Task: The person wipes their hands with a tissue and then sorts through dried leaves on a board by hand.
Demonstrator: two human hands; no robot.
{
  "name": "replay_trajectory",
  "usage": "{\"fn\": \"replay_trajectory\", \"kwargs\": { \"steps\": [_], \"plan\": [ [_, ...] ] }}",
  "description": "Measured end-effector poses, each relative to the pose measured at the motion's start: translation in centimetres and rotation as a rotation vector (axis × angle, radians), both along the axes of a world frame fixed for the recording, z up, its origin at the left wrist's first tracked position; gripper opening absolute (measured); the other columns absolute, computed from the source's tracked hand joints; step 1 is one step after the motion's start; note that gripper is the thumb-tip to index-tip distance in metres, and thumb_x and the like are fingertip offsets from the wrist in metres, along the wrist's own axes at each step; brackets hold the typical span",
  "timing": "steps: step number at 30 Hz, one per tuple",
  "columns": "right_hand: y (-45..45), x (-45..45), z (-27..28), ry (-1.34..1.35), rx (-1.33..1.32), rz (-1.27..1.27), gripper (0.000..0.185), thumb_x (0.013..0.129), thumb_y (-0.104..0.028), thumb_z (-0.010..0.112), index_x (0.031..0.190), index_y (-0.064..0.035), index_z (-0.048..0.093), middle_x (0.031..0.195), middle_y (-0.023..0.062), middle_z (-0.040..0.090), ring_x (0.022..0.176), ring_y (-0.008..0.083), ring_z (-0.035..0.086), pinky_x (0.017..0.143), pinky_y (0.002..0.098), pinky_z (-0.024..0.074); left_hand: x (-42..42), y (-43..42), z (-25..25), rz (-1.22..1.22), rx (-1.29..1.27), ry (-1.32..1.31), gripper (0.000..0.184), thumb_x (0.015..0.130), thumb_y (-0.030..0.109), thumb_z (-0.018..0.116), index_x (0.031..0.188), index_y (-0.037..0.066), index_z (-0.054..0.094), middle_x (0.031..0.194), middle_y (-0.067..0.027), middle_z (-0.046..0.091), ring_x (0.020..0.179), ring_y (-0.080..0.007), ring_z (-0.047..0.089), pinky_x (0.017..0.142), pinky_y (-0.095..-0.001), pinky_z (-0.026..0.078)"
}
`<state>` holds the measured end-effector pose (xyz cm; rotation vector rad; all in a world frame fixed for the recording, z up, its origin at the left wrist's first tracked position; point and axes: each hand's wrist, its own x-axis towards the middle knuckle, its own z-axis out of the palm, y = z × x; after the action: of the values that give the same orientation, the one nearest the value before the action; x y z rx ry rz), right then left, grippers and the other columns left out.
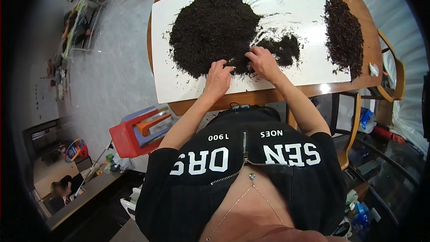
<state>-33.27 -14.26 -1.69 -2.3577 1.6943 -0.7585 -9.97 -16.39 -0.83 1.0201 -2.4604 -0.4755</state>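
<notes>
A large heap of dark, dry, twisted tea leaves [212, 27] is spread over a white board [309, 27] on the table. My left hand [218, 79] is at the heap's front edge, its fingers bent down and thumb close to them. My right hand [264, 64] touches the leaves just to the right, fingers curled in a pinch. Whatever either hand holds is too small or hidden to make out. Beyond my right hand lies a smaller patch of tea leaves [285, 50], with scattered bits around it.
Another pile of tea leaves [344, 36] lies at the right end of the wooden table [371, 27], near a crumpled white tissue [373, 69]. A wooden chair [351, 132] stands at right, a red stool [123, 140] at left. A person [67, 187] is at far lower left.
</notes>
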Motion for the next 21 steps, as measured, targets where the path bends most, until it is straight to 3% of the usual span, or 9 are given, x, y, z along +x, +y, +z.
{"fn": "replay_trajectory", "kwargs": {
  "steps": [5,10,15,21],
  "plan": [
    [-0.6,-3.3,-0.2,-0.161,0.188,-0.202,0.024,0.082,-0.003,0.063,0.106,-0.0047,0.062,0.110,0.0109,0.060,0.094,0.0285,0.059,0.085,0.0374,0.0482,-1.3,-0.1,-0.2,0.015,-0.031,-0.015,0.036,0.077,0.001,0.059,0.112,0.004,0.063,0.115,-0.0178,0.054,0.096,-0.0352,0.052,0.084,-0.0402,0.048],
    [-0.1,-4.3,1.8,-0.327,0.073,-0.293,0.023,0.083,-0.003,0.062,0.105,-0.0045,0.062,0.110,0.0113,0.060,0.096,0.0287,0.058,0.085,0.0374,0.0479,-3.7,-1.1,0.7,-0.012,-0.078,-0.194,0.038,0.078,0.001,0.057,0.116,0.003,0.059,0.109,-0.0183,0.053,0.092,-0.0351,0.052,0.082,-0.0409,0.048],
    [1.5,-3.0,2.0,-0.040,-0.277,-0.291,0.020,0.086,-0.008,0.061,0.105,-0.0057,0.062,0.108,0.0102,0.059,0.097,0.0281,0.056,0.084,0.0365,0.0472,-3.4,-1.3,0.2,-0.004,-0.088,-0.285,0.037,0.079,0.002,0.057,0.116,0.002,0.060,0.108,-0.0190,0.052,0.091,-0.0351,0.051,0.080,-0.0414,0.049],
    [5.7,1.3,-0.1,-0.021,-0.086,-0.132,0.036,0.083,-0.023,0.067,0.113,-0.0055,0.056,0.121,0.0130,0.051,0.108,0.0310,0.049,0.093,0.0408,0.0400,-0.4,-0.2,-0.1,0.004,-0.114,-0.168,0.039,0.079,0.004,0.058,0.117,0.003,0.059,0.111,-0.0196,0.051,0.091,-0.0351,0.051,0.079,-0.0417,0.048]
  ]
}}
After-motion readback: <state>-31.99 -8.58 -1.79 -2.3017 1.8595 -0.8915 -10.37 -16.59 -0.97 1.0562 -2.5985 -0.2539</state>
